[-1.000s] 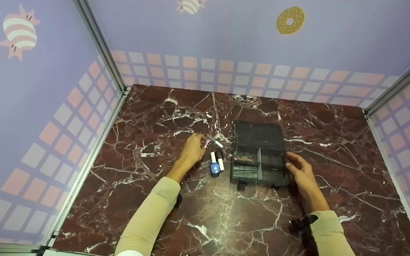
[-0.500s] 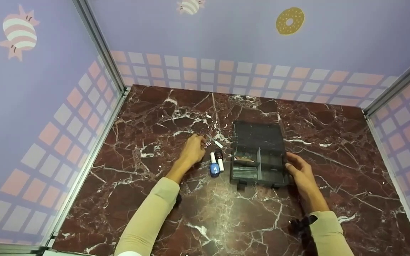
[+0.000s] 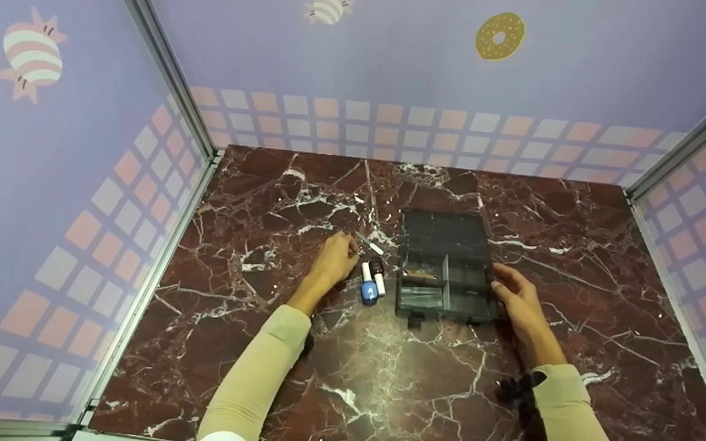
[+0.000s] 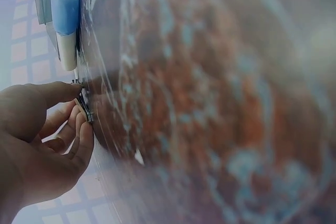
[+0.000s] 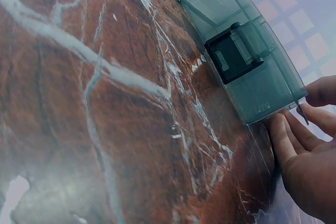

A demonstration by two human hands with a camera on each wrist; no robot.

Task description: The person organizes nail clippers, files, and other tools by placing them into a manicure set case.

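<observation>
My left hand (image 3: pixel 336 257) pinches a small metal nail clipper (image 4: pixel 84 106) between thumb and fingertips, close to the tabletop; in the head view the fingers hide it. Just right of that hand lie a blue nail polish bottle (image 3: pixel 369 291) with a white cap, a dark nail polish bottle (image 3: pixel 377 267) beside it, and a thin metal tool with a white handle (image 3: pixel 376 248). A dark see-through compartment box (image 3: pixel 445 303) lies with its lid folded back. My right hand (image 3: pixel 517 295) grips the box's right side, thumb and fingers at its corner (image 5: pixel 294 95).
Inside the box's left compartments are a brownish thin item (image 3: pixel 420 275) and clear flat pieces (image 3: pixel 421 297). Patterned walls (image 3: pixel 353 116) enclose the dark red marbled table (image 3: pixel 304 404) at the back and both sides.
The pink end that showed beside my left fingers is now covered, as the hand shifted slightly right and closer to the bottles. The right hand and the box stay put.
</observation>
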